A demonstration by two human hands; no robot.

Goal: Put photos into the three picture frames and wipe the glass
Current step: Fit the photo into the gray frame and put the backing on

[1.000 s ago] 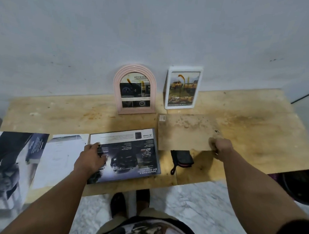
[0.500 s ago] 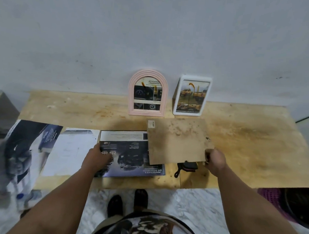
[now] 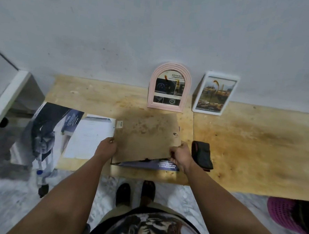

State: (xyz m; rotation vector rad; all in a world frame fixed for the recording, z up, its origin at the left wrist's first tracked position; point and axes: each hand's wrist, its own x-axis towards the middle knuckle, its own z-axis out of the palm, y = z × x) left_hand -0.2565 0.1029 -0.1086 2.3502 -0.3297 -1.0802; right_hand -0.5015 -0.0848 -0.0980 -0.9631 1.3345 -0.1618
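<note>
A brown backing board (image 3: 145, 138) lies over the dark photo (image 3: 158, 165), whose lower strip shows under its near edge. My left hand (image 3: 107, 147) grips the board's left edge. My right hand (image 3: 179, 154) pinches its near right corner. A pink arched frame (image 3: 169, 87) and a white rectangular frame (image 3: 214, 93), both with pictures in them, lean against the wall behind. A black folded cloth (image 3: 202, 155) lies right of my right hand.
A white sheet (image 3: 89, 138) and a large dark poster (image 3: 47, 133) lie left on the wooden table (image 3: 256, 150), the poster hanging over its edge. A white cabinet (image 3: 6, 100) stands at far left. A purple basket (image 3: 285, 213) sits on the floor at right.
My right hand carried the backing board leftward and laid it over the dark photo. My left hand moved from the photo to the board's left edge. The view shifted left.
</note>
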